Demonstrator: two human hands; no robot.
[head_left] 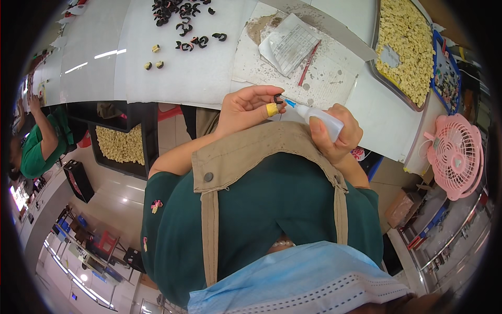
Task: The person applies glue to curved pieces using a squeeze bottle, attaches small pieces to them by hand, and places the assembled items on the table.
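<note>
My left hand [243, 111] pinches a small black curved piece [277, 98] between thumb and fingertips; its thumb has a yellow wrap [272, 109]. A white squeeze bottle [328, 123] with a blue nozzle is gripped in my right hand [342, 132]. The bottle tilts toward my left hand, and its thin tip meets or nearly meets the black piece; the exact contact is too small to tell. Beyond my hands, loose black curved pieces [184, 26] lie scattered on the white table [209, 73]. Nearer are a few small yellow-and-black pieces [159, 65].
A stained white board [334, 73] carries a printed paper sheet [290, 44] and a red pen [309, 64]. To the right are a tray of yellow pieces [405, 47], a blue basket [448, 86] and a pink fan [456, 157]. At left, yellow pieces [121, 144] fill a dark crate; another person [47, 137] sits beyond.
</note>
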